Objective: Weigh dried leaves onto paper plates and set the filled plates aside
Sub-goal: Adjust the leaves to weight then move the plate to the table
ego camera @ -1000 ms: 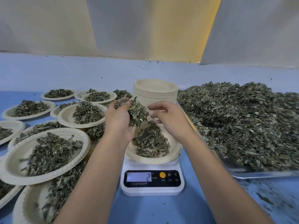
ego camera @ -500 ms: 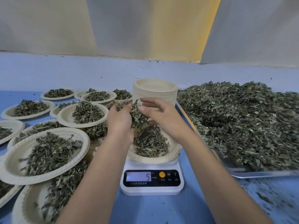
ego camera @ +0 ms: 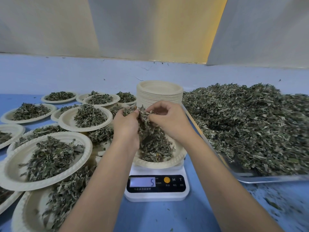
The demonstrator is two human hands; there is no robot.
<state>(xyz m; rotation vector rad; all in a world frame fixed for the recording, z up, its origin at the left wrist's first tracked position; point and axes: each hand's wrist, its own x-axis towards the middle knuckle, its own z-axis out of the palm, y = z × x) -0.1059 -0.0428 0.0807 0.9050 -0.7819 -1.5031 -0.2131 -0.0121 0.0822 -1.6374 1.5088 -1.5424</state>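
Observation:
A white digital scale [ego camera: 157, 190] stands at the centre front, its display reading 5. On it rests a paper plate [ego camera: 179, 158] with a mound of dried leaves [ego camera: 155, 148]. My left hand [ego camera: 126, 126] is cupped above the plate with a clump of dried leaves [ego camera: 143, 114] in it. My right hand [ego camera: 168, 119] meets it from the right, its fingertips pinched into the same clump. A big heap of loose dried leaves [ego camera: 250, 128] lies on a metal tray [ego camera: 270, 179] to the right.
Several filled paper plates [ego camera: 46, 158] cover the blue table on the left, some overlapping and stacked. A tall stack of unused paper plates [ego camera: 159, 94] stands just behind my hands. Leaf crumbs lie scattered on the blue tabletop [ego camera: 167, 216] at the front right.
My right hand has moved left and closed its fingers into the clump held by my left hand. The scale reading went from 2 to 5.

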